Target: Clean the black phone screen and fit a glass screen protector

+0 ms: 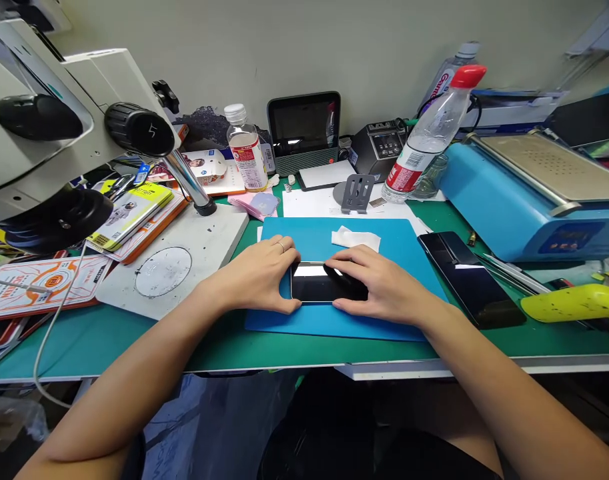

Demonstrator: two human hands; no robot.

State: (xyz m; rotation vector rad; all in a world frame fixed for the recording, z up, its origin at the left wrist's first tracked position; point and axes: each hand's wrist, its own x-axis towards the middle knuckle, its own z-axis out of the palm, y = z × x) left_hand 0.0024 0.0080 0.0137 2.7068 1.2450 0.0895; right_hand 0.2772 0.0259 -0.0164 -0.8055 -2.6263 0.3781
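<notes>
A smartphone (pixel 317 287) lies sideways on a blue work mat (pixel 294 320), its dark glass face up with a bright reflection along the far edge. My left hand (pixel 264 273) grips its left end, thumb at the near edge and fingers at the far edge. At the opposite end my right hand (pixel 379 280) holds it the same way and covers that part of the phone. A crumpled white tissue (pixel 357 239) lies on the mat just beyond my right hand.
A microscope stand (pixel 184 180) rises at the left. Behind the mat stand a grey phone holder (pixel 358 193), a display device (pixel 304 127), a drink bottle (pixel 247 150) and a red-capped bottle (pixel 429 147). Rightward are a dark phone (pixel 477 287), a blue heating plate (pixel 514 207) and a yellow bottle (pixel 574 303).
</notes>
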